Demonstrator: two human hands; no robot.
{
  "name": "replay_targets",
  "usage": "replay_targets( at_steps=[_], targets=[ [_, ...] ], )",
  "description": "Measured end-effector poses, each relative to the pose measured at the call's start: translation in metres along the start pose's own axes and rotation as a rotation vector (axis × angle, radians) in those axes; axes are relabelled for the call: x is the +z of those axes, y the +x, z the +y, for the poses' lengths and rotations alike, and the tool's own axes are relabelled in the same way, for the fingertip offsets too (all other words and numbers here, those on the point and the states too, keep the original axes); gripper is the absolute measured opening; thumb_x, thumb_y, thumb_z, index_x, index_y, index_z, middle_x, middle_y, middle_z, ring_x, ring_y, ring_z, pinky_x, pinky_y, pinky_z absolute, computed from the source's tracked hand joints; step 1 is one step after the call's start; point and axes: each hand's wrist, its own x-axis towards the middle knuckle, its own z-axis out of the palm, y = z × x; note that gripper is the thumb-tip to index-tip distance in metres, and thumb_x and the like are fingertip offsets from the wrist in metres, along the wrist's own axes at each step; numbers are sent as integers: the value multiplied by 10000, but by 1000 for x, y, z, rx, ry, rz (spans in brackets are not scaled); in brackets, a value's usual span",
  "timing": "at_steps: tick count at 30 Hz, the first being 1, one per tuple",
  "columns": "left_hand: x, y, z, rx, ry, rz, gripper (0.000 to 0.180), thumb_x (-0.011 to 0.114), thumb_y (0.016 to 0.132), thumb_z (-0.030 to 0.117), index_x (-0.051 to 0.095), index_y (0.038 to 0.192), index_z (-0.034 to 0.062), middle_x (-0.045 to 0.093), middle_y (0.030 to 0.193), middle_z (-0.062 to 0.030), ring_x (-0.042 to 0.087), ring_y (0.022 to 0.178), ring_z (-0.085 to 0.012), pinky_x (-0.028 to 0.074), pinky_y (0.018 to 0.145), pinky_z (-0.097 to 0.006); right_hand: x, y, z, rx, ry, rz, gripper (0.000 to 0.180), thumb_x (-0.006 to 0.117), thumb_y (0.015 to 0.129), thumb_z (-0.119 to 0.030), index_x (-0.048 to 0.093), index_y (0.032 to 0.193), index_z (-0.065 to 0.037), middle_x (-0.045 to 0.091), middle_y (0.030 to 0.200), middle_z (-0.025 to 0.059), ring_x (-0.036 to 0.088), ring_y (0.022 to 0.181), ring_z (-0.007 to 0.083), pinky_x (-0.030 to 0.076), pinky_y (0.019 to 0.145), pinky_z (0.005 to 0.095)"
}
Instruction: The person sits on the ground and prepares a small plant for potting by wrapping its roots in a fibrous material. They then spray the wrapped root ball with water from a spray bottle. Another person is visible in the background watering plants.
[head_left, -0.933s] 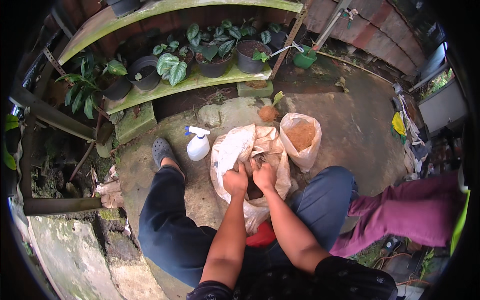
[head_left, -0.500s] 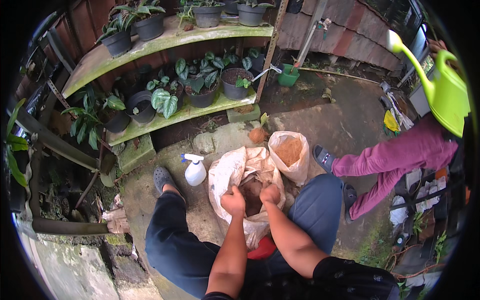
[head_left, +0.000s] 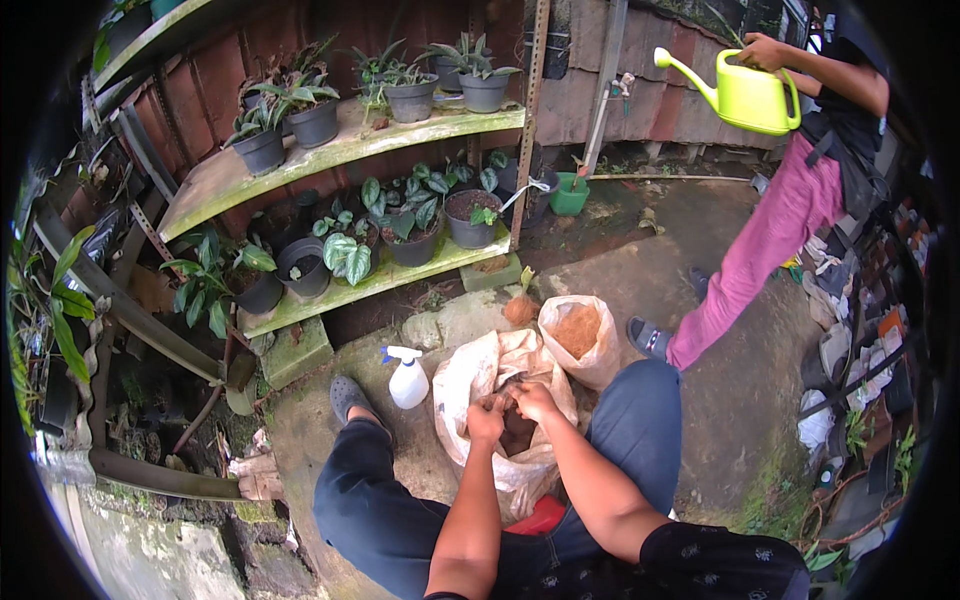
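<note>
Concrete floor (head_left: 725, 430) spreads around the sack (head_left: 460, 390), with shelves (head_left: 355, 140) beyond it and a co-worker (head_left: 760, 240) well to its right holding a watering can (head_left: 757, 100). Between the person's legs (head_left: 385, 510), the sack has a filled bag (head_left: 602, 362) just beside its right, a spray bottle (head_left: 408, 385) near its left. At its mouth, the left hand (head_left: 486, 420) and right hand (head_left: 535, 402) are close together, fingers curled; whether they grip anything, I cannot tell.

Whitish sack (head_left: 465, 372) (its soil (head_left: 517, 436) brown), blue-tipped white spray bottle (head_left: 408, 384), lime-green watering can (head_left: 752, 97)
</note>
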Motion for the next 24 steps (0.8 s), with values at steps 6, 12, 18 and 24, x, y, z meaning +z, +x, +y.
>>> replay_targets(
  at_steps=[6,12,18,24],
  targets=[
    [-10,4,35,-41,-313,-108,230,725,997,158,673,1115,-33,728,978,-97,691,857,-142,543,746,-279,-14,-18,-59,-60,-173,-132,703,563,1007,-628,671,902,58,680,712,141,658,604,224,512,562,376],
    [-29,8,45,11,-532,-159,130,676,1029,152,622,1016,34,676,860,-40,601,672,-109,490,626,-266,-29,-56,-141,-118,-361,-439,786,515,991,-714,665,921,55,680,768,120,639,615,192,502,538,342],
    [-16,-22,103,-33,-625,-151,222,612,1073,254,615,982,52,652,822,-27,577,624,-109,446,567,-262,-42,-58,-141,-86,-164,-498,644,453,1076,-613,607,808,-48,576,681,34,551,568,135,464,525,299],
    [-23,-2,75,-74,-365,-176,478,533,1068,538,653,926,97,602,728,30,515,599,-73,359,539,-260,-39,-76,-142,36,202,-529,560,506,1066,-589,578,836,-85,508,670,-14,456,542,100,370,479,287]
  ],
)
